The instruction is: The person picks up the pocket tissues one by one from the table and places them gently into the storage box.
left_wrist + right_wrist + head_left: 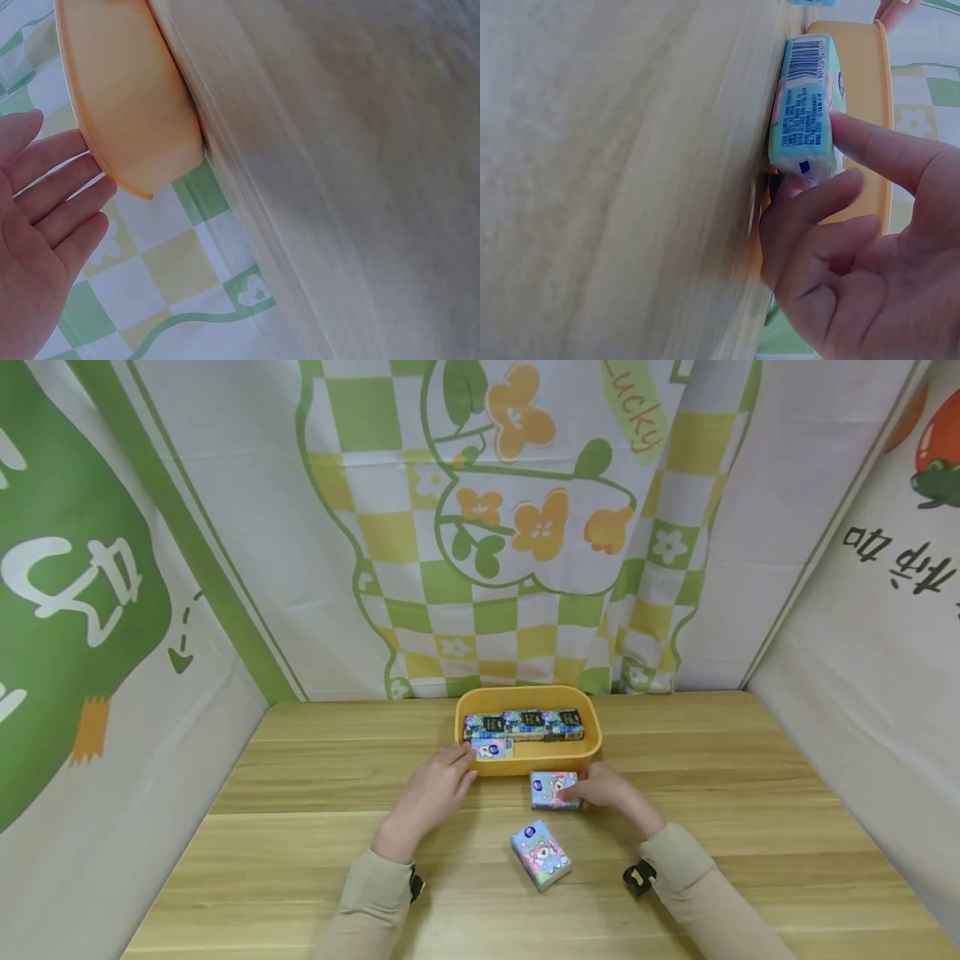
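Observation:
The right hand (606, 787) pinches a pink-and-blue tissue pack (546, 783) just before the front of the yellow bin (540, 767). In the right wrist view the thumb lies on this pack's (802, 105) face and curled fingers are at its near end. At the bin's front left corner, the left hand (438, 785) touches the rim with fairly straight fingers and holds nothing. The left wrist view shows these fingertips against the bin (135, 97). Beside them inside the bin lies another pink-and-blue tissue pack (491, 749). Behind it is a row of dark blue patterned packs (522, 721).
A loose pink-and-blue tissue pack (542, 856) lies on the wooden table (300, 827) between the forearms. The bin stands near the table's back edge, close to a checked cloth backdrop (487, 635). Printed cloth walls rise on both sides.

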Demonstrator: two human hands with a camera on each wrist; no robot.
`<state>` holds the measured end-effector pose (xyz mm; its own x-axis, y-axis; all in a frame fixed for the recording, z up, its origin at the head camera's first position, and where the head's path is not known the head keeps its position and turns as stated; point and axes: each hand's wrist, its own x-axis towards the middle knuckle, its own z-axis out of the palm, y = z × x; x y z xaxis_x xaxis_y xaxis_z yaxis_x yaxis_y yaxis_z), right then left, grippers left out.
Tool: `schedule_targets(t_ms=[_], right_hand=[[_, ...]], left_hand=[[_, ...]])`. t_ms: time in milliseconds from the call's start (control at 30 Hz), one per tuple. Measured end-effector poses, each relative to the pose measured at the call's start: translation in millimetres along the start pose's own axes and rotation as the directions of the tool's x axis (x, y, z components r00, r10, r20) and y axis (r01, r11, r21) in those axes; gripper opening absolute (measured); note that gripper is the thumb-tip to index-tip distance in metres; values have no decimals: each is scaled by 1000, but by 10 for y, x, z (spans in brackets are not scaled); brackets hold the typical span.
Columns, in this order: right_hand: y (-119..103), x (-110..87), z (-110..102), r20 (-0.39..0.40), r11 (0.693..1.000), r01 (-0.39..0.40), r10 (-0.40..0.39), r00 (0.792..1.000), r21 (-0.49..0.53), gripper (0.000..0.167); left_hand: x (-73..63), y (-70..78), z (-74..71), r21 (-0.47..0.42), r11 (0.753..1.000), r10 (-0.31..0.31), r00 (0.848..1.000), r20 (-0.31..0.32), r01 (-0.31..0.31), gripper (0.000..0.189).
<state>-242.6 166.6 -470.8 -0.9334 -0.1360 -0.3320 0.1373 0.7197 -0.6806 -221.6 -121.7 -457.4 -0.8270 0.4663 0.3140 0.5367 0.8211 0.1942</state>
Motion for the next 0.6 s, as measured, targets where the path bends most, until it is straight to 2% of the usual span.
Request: schedule_targets(t_ms=[400, 600], right_hand=[[-2, -50, -7, 15, 1000, 17, -18, 1000, 23, 36], [-23, -84, -33, 44, 994, 35, -40, 998, 99, 27]], left_hand=[[10, -3, 10, -1, 1000, 13, 1000, -7, -13, 39], [11, -4, 13, -9, 1000, 15, 1000, -14, -15, 39]])
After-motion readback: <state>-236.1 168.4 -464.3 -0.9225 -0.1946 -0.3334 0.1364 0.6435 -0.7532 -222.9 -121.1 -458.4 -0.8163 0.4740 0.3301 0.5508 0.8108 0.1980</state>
